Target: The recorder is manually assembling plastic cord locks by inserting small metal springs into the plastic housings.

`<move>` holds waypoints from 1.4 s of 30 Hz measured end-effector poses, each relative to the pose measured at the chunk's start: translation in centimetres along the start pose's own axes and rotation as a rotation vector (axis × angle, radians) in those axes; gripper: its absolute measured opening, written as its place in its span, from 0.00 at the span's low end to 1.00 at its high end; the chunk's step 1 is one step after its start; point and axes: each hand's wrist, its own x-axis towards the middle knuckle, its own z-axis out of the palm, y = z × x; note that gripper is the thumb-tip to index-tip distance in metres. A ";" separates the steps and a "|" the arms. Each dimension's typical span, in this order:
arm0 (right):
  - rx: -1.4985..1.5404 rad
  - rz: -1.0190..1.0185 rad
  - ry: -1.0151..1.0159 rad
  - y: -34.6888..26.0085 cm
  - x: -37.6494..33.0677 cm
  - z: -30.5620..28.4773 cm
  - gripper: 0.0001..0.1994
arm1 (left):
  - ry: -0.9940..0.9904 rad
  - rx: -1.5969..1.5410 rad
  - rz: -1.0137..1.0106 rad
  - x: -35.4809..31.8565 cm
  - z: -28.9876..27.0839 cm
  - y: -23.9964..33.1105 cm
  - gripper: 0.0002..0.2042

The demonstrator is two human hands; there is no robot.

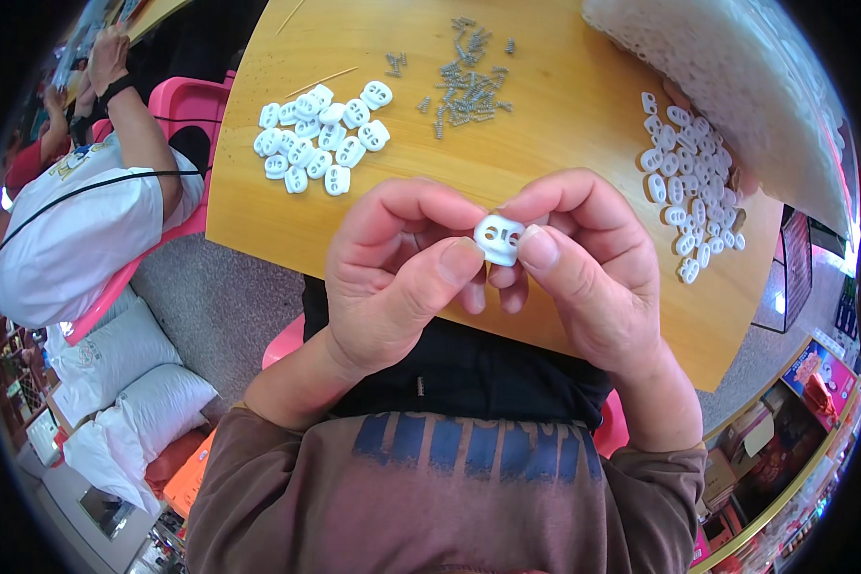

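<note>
A small white plastic piece (496, 254) with two round holes is held up over the desk's (564, 143) near edge, clamped between the thumbs and fingers of the left hand (390, 292) and right hand (603, 292) — one hand on each side. Beyond it on the yellowish desk, similar white pieces (307, 127) lie heaped at left, small metal springs (471, 93) scatter across the middle, and white oval parts (698, 182) spread at right, beside a bulging pale bag (737, 72). Farther left — a person in a white top (77, 239).

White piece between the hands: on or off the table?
Off the table: the left hand and right hand hold the white piece up between them.
</note>
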 end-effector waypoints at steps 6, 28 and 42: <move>0.002 0.016 0.006 0.0 -0.1 0.0 0.09 | 0.028 0.013 -0.007 -0.2 0.1 0.0 0.09; -0.345 -0.124 -0.070 0.4 -0.5 -0.2 0.16 | 0.107 0.039 -0.079 -0.2 0.3 0.5 0.09; -0.166 -0.051 -0.097 0.3 -0.4 -0.1 0.17 | 0.080 0.072 -0.076 -0.1 0.2 0.8 0.09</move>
